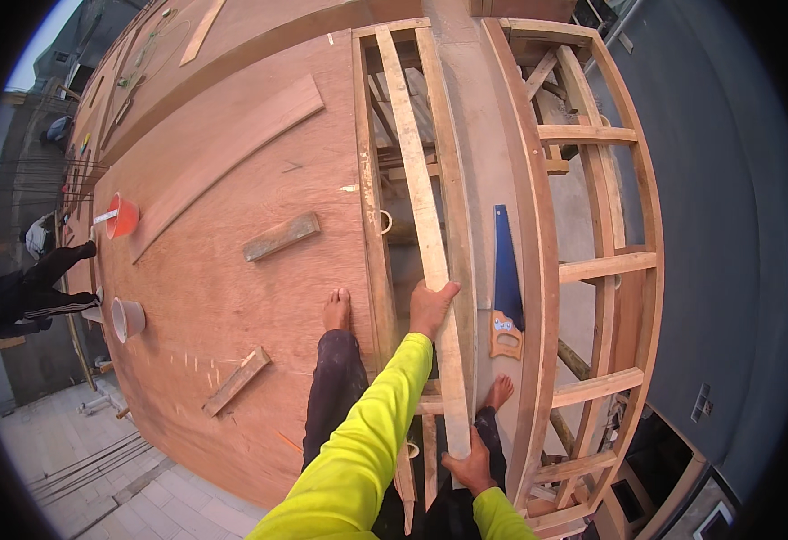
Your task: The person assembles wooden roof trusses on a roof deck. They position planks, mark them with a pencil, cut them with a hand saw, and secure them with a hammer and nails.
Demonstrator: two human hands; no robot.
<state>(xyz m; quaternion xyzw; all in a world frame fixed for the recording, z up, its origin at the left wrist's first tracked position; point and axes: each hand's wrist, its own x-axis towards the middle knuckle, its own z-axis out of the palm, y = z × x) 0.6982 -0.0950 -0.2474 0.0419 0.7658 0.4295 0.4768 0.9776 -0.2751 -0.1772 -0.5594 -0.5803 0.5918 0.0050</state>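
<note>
A long, pale wooden batten [417, 175] runs lengthwise over a narrow framed opening between two timber edges. My left hand [432, 310] is closed around the batten's lower middle, its thumb on the right side. Nearer to me, my right hand [471, 464] grips the batten's near end. To the right of my hands, a handsaw [507, 279] with a blue blade and wooden handle lies flat on a board. My bare feet stand either side of the opening, the left one on the plywood deck [232, 315].
A ladder-like timber frame [601, 266] stands right of the saw, beside a grey wall [718, 225]. On the deck are a long plank [232, 166], short wood blocks [282, 237], an orange bucket [124, 216] and a pale bucket [129, 319]. Another person [39, 279] is beyond the deck's left edge.
</note>
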